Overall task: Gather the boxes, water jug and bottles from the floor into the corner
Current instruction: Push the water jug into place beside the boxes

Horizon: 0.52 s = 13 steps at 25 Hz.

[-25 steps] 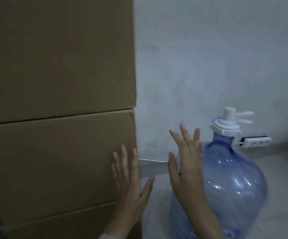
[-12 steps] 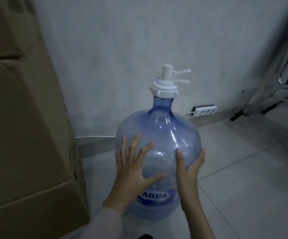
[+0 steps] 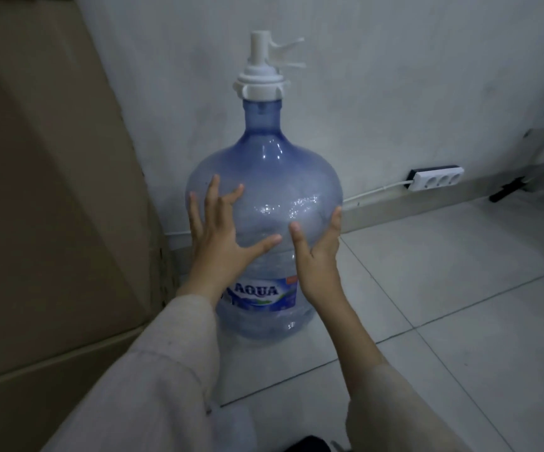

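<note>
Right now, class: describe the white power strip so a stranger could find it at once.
Start at the pale wall behind the water jug. Follow its base to the jug's right, to the power strip lying against the skirting. It is the only long white block there, with round sockets in a row and a white cable running left.
</note>
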Tool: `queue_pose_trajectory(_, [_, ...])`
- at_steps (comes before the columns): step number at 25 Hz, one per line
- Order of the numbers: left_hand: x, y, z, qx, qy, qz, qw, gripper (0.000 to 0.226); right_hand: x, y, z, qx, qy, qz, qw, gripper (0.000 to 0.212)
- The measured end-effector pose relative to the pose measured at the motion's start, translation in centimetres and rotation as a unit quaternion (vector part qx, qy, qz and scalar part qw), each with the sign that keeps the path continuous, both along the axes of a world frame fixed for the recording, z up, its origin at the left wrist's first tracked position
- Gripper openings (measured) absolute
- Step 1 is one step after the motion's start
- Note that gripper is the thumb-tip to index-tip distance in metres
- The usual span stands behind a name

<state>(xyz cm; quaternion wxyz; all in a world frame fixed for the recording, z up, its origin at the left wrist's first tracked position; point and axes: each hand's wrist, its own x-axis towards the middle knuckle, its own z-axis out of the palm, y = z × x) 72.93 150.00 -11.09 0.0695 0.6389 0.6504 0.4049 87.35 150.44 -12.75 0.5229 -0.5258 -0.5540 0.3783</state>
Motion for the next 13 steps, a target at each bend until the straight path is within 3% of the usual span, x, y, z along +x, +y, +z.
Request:
queue_pose_trajectory(7, [-0.7, 0.0, -0.7, -0.004, 0.016, -0.027, 1.0, 0.1, -1.0, 0.8, -1.5, 0.014, -0.011, -0.032, 0.999, 0.09])
queue_pose_trajectory(11, [-1.5, -3.7, -2.0, -0.045, 0.06, -0.06, 0.995, 0.085, -0.9, 0.3, -1.5, 0.022, -0.024, -0.017, 0.999, 0.084])
queue_pose_trajectory(13, [-2.7, -6.9, -3.6, -0.098, 0.082, -0.083, 0.988, 0.071, 0.0, -0.9, -2.9, 0.035, -0.081, 0.015, 0.996, 0.083])
